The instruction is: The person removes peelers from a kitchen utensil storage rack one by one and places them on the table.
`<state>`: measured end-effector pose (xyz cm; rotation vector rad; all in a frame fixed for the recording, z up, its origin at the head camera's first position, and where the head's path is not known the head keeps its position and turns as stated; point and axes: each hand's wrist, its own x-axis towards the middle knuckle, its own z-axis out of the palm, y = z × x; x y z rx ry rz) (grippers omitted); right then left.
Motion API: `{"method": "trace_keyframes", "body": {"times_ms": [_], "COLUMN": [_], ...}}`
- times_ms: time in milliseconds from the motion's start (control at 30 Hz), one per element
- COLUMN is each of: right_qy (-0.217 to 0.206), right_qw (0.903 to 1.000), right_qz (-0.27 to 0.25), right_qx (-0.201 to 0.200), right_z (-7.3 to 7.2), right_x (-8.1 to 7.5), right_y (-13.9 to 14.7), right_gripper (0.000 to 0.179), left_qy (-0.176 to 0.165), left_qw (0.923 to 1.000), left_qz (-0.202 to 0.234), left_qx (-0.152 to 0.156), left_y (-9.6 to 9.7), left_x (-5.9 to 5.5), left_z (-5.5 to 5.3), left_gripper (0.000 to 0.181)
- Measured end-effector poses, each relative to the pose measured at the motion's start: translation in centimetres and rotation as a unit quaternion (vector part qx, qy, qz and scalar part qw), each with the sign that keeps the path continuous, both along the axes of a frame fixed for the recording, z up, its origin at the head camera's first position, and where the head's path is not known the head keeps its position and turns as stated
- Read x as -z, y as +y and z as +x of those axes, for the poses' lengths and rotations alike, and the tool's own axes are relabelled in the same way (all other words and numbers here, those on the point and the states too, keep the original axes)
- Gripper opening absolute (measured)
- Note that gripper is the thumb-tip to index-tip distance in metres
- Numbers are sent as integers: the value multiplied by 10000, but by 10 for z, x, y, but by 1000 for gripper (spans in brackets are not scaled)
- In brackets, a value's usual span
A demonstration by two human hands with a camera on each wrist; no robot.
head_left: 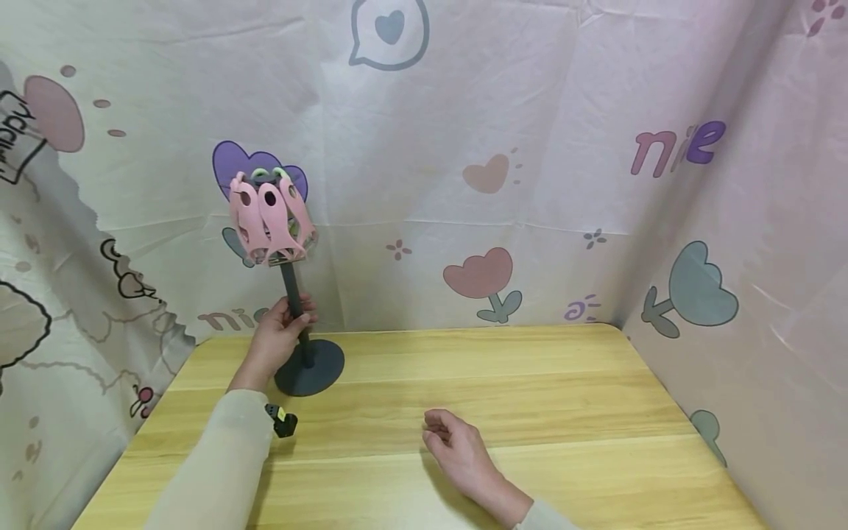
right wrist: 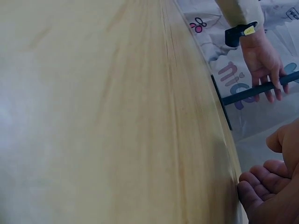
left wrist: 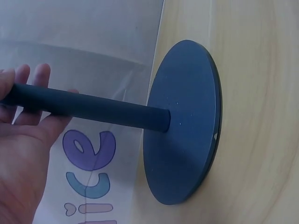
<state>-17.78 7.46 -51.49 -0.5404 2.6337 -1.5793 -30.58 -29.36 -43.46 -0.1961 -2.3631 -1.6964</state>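
Step in hand is judged to be stand handling: placing or steadying, which of the two cannot be told. The dark grey stand with a straight round pole is grasped by the left hand, pole held between thumb and fingers. Nothing is held by the right hand – fingers loosely curled, to the right of the grip and nearer the person.

For the next move, an upright pole and slow handling are probably called for, as the load is carried high and the stand could tip.

Relative to the grip: the flat, round, dark grey base is seen just below, over the pale yellow wood-grain tabletop; full seating cannot be confirmed. A ring of pink, slender pieces with oval holes is hung above the grip, around the pole top.
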Motion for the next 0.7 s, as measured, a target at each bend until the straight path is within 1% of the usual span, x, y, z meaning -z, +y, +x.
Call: {"method": "trace_keyframes", "body": {"times_ms": [133,200,500,700], "right_qy": [-13,-18,-5,-36], "right_qw": [10000,10000,9999,9999], "right_qz": [6,5,-9,-49], "right_qx": [-30,-65,-120,-153], "right_z": [1,1,2,1], "right_x": [0,0,-1,-2], "right_y": [0,0,1,2], "right_gripper": [35,35,39,42], "left_qy": [23,59,-7,-7], "left_qw": [9996,9993,9987,9986], "left_qz": [252,313,274,244], "left_qx": [138,196,434,468], "left_y": [5,9,32,49], "left_x": [2,3,5,4], "left_z": [3,4,6,11], "left_gripper": [45,45,42,39]}}
